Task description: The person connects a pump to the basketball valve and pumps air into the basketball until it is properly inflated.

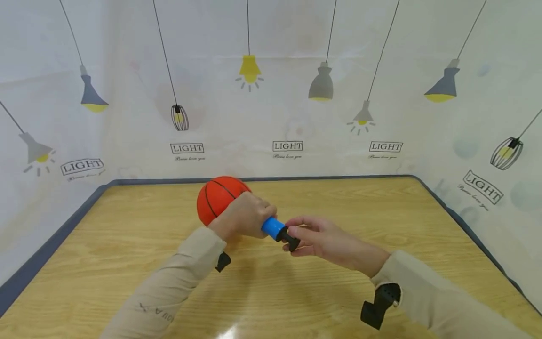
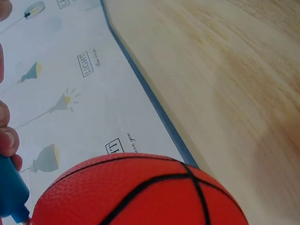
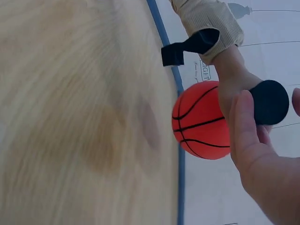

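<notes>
My left hand (image 1: 245,214) grips the blue barrel of a hand pump (image 1: 273,228), fingers wrapped round it. A red toy basketball (image 1: 216,200) with black lines lies just beyond that hand, partly hidden by it. In the left wrist view, the pump's narrow tip (image 2: 19,214) meets the side of the basketball (image 2: 140,197); whether a needle is inside the ball is hidden. My right hand (image 1: 319,238) holds the pump's black handle (image 1: 292,239) between thumb and fingers. The handle's round end (image 3: 272,102) faces the right wrist camera.
All this is on or over a wood-grain table (image 1: 338,292) with a dark blue edge (image 1: 330,178). White sheeting (image 1: 271,113) printed with lamps and the word LIGHT stands behind and at both sides. Each wrist carries a black camera mount (image 1: 378,306).
</notes>
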A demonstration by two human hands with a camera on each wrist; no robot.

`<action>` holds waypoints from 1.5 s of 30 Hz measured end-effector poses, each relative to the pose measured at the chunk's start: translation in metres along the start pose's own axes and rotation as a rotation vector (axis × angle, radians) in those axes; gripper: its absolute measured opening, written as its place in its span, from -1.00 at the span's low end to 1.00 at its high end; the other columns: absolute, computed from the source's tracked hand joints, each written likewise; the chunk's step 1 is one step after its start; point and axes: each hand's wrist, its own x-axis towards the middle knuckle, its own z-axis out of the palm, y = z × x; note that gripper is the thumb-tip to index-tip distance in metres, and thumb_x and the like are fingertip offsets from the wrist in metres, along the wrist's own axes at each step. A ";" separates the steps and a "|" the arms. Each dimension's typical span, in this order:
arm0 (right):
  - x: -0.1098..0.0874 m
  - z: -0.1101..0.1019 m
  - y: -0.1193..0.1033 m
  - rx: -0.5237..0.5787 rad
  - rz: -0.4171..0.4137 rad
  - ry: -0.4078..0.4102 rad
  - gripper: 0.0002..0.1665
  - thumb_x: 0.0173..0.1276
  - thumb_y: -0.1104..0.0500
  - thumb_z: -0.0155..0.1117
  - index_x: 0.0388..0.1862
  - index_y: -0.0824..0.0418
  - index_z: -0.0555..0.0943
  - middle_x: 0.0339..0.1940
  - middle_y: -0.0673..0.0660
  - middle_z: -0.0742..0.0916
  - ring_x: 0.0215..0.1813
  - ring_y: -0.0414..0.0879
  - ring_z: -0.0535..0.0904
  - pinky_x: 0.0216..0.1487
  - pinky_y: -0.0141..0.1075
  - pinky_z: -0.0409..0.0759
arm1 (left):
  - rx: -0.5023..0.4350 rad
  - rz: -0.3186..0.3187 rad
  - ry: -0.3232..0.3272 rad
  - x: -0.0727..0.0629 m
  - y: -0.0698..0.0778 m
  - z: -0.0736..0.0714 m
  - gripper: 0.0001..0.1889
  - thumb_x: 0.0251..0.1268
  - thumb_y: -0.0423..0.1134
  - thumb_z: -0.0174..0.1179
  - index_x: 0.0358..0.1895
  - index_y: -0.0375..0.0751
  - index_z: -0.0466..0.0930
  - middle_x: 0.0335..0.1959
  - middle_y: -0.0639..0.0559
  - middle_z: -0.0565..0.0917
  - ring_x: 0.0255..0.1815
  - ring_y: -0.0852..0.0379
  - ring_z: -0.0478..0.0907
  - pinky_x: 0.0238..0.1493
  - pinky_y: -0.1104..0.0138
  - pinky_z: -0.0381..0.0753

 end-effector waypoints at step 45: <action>0.013 0.008 0.005 0.201 -0.079 0.330 -0.82 0.26 0.22 0.10 -0.26 0.27 0.33 -0.29 0.23 0.50 -0.36 -0.09 0.51 -0.20 -0.33 0.50 | -0.175 -0.521 0.281 -0.037 -0.017 0.011 -0.14 -0.28 0.05 0.38 0.18 -0.13 0.19 0.13 -0.24 0.22 0.21 -0.18 0.08 0.10 -0.06 0.21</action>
